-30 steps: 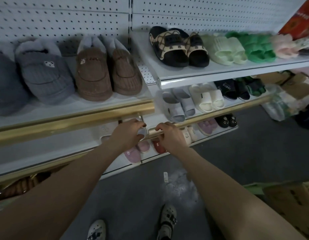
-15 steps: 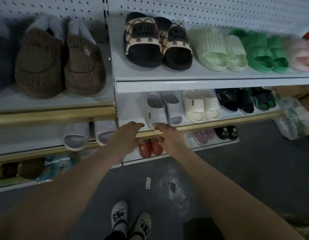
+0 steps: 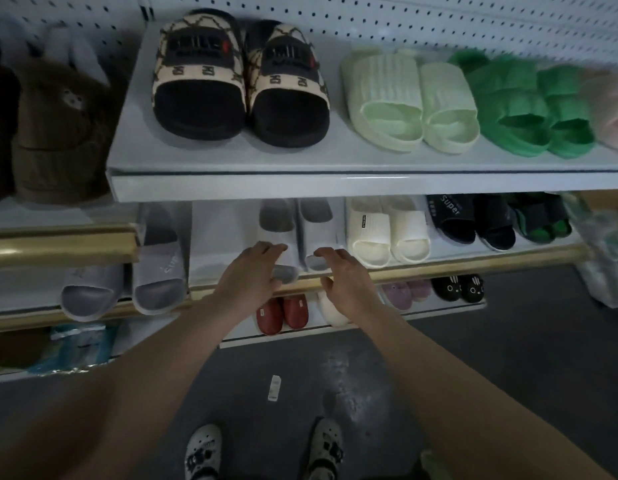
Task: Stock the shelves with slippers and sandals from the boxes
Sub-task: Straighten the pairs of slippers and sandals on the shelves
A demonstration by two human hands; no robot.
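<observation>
Grey slides (image 3: pixel 318 233) on the middle shelf (image 3: pixel 214 237), and our left hand (image 3: pixel 248 278) lays loose fingers (image 3: pixel 269 247) on one. Right hand (image 3: pixel 349 282) fingers spread, gripping nothing.

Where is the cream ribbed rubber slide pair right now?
Head view, right of centre: the cream ribbed slide pair sits on the middle shelf, between the pale grey slides and the black Super slides.

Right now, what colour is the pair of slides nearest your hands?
The slides are pale grey, clearest in the head view.
</observation>
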